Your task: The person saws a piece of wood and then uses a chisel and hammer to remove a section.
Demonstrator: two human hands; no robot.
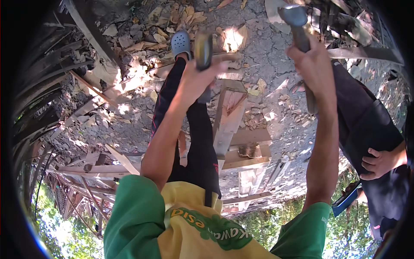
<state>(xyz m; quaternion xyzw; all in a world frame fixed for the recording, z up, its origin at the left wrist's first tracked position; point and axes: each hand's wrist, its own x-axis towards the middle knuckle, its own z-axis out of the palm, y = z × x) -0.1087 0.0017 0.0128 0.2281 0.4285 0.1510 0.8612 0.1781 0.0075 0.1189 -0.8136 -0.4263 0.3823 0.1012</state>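
Observation:
My left hand (196,82) is closed round a chisel (203,49) with a yellow and black handle. Motion blurs its fingers, and a short dark blade shows below them. It hovers above the near left side of a squared wooden beam (226,114), whose upper end has a rough, reddish cut face. Off to the right, my right hand (312,64) grips a hammer (294,18) by its handle. The grey-blue head is raised beyond the hand and the handle's end hangs below it, apart from both chisel and beam.
Another person sits at the right, a hand (381,163) on dark trousers, a blue-edged phone (346,199) beside the leg. Wooden planks (248,162) lie under the beam. Dry leaves (172,19) and wood scraps litter the cracked soil. Palm fronds (39,86) line the left.

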